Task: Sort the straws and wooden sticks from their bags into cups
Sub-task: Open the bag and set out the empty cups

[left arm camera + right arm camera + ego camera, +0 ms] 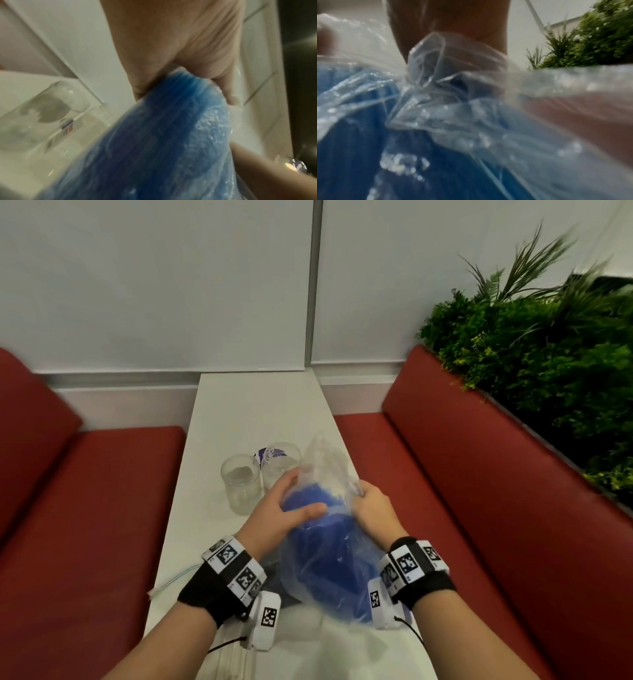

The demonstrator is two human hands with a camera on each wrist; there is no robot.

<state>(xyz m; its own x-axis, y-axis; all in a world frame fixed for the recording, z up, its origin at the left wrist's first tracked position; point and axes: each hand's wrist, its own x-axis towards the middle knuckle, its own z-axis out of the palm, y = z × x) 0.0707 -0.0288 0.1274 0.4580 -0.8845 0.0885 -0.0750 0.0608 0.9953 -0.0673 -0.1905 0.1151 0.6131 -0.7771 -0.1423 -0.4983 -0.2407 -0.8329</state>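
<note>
A clear plastic bag (329, 556) packed with blue straws (308, 498) is held above the near part of the white table (239, 405). My left hand (284, 508) wraps around the blue bundle (154, 135) through the plastic, thumb across the top. My right hand (371, 505) grips the bunched clear plastic (436, 75) at the bag's right side. The bag's open neck (322, 453) points away from me. Two clear cups (241, 482) (279, 462) stand just beyond my left hand; the left one (56, 102) looks empty.
Red bench seats (102, 508) (462, 508) flank the narrow table. A planter of green foliage (548, 354) runs behind the right seat back. A white wall closes the table's far end. Something pale with thin strands (171, 580) lies at the table's near left edge.
</note>
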